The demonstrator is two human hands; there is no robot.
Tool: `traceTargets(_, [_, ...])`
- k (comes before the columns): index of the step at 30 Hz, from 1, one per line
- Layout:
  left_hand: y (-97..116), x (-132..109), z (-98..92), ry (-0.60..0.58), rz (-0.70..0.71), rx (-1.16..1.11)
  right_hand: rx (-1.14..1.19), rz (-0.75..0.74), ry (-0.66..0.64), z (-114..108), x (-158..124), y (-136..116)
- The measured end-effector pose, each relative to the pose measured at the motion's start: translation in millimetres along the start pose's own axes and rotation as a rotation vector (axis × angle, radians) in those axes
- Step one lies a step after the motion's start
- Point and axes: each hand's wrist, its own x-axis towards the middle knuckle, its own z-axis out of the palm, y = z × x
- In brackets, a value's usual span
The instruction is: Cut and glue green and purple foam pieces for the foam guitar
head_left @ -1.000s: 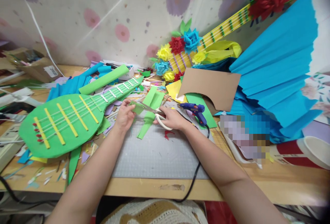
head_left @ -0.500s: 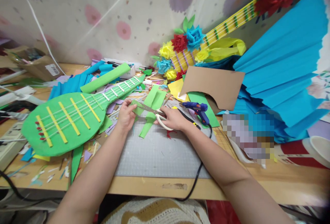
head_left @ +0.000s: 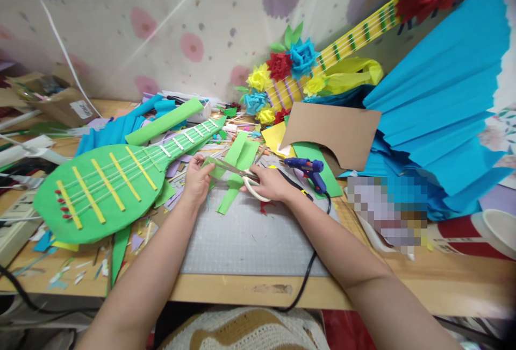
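Left hand [head_left: 198, 179]: thumb and fingers pinched on green paper piece [head_left: 218, 172], centre of frame. Right hand [head_left: 269, 184]: wrapped round white-handled scissors [head_left: 237, 170], blades at the paper (parted or not, cannot tell). Risk, as judged: slack pinch, paper twisting, blades straying towards nearby fingertips. Paper: small, light green, outline partly hidden. Below: grey gridded mat [head_left: 250, 242], lower centre.

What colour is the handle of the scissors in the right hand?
The scissors' handle is off-white, best seen in the head view.
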Motion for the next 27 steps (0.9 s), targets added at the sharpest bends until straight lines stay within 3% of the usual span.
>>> traceTargets(27, [-2.4, 3.7, -4.1, 0.031, -0.033, -0.117, 0.053, -0.020, 0.001, -0.8, -0.1, 2.0])
